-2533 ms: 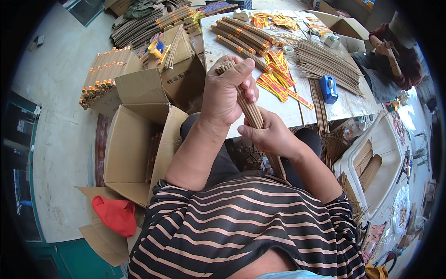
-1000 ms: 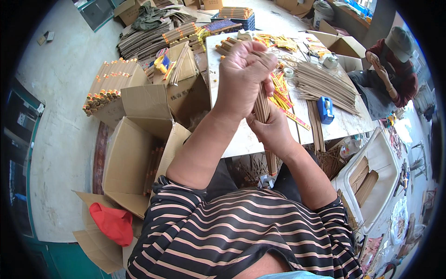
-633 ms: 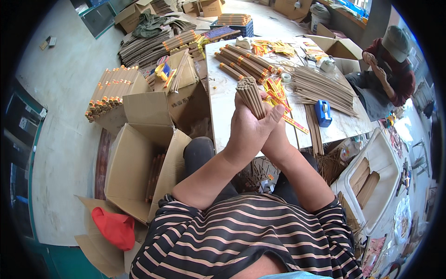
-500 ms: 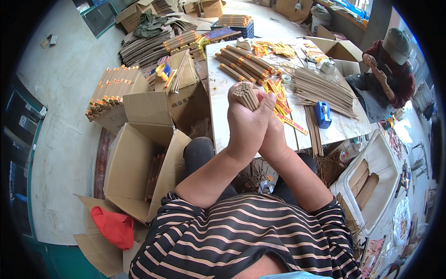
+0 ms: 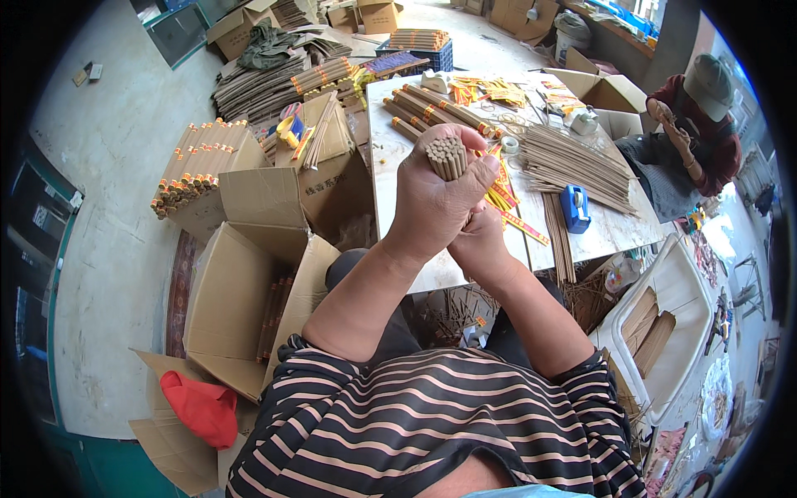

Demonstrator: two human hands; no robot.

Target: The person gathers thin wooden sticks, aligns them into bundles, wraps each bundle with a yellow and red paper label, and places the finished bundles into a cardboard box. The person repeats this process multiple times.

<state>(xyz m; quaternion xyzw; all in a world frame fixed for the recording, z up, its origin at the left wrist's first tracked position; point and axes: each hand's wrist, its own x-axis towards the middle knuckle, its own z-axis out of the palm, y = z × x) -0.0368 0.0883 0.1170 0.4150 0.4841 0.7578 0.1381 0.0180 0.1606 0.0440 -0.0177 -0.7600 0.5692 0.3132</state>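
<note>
My left hand [image 5: 425,202] is wrapped round a bundle of brown incense sticks [image 5: 447,159], whose round ends point up toward me above the near part of the table. Just below and to its right, my right hand [image 5: 481,241] is closed, its fingers curled against the lower part of the bundle, mostly hidden by the left hand. Beyond both hands lie finished incense bundles [image 5: 436,106] with red and yellow bands. Red and yellow paper strips [image 5: 525,228] and loose incense sticks [image 5: 573,166] are spread to the right.
A blue tape dispenser [image 5: 574,207] stands near the table's right edge [image 5: 618,236]. On my left, an open cardboard box [image 5: 220,290] holds some bundles, and banded bundles [image 5: 203,158] are stacked behind it. A white tub [image 5: 672,332] sits at right; a co-worker [image 5: 693,124] sits beyond.
My left hand has risen slightly and turned the bundle more upright, its ends now facing me. My right hand has slid lower, apart from the left thumb.
</note>
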